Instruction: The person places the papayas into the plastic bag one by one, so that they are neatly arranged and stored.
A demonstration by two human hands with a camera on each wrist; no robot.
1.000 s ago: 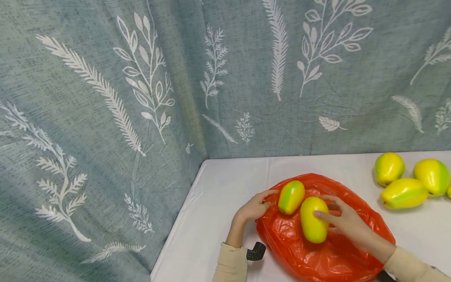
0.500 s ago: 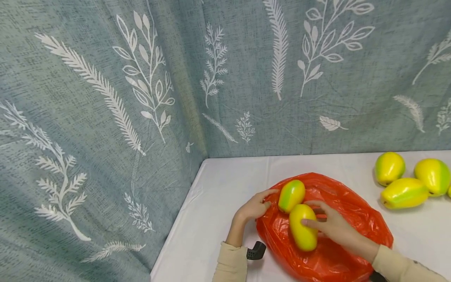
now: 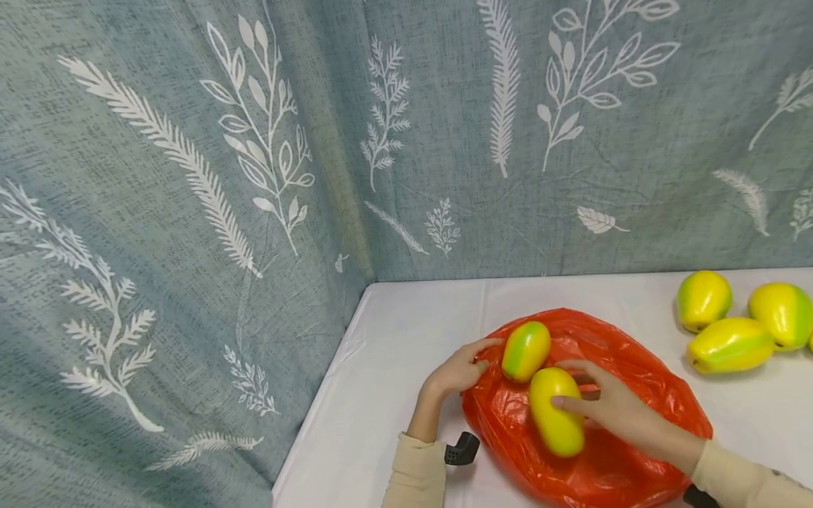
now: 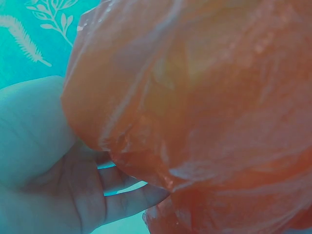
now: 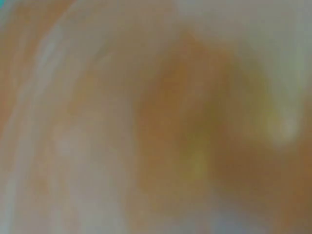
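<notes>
A red plastic bag (image 3: 635, 367) lies spread with its mouth open in the head view. My left hand (image 3: 454, 372) grips its left rim; in the left wrist view, the hand (image 4: 53, 180) is beside the bag film (image 4: 234, 122), some fingertips hidden behind it. Inside the bag, a yellow oval fruit (image 3: 555, 416), mango- or papaya-like, is in my right hand (image 3: 612, 403), thumb on its near face and the other fingers largely behind it. Just beyond sits a smaller-looking yellow fruit with a green stripe (image 3: 526, 351). The right wrist view is too blurred to read.
Several similar fruits rest at the right of the white table (image 3: 413, 324), among them a long one (image 3: 730, 345) and a rounder one (image 3: 703, 300). A patterned blue-green curtain (image 3: 444, 141) hangs behind and to the left.
My right hand has carried the yellow fruit left and toward me inside the bag, then slightly back right. The left hand stays on the rim.
</notes>
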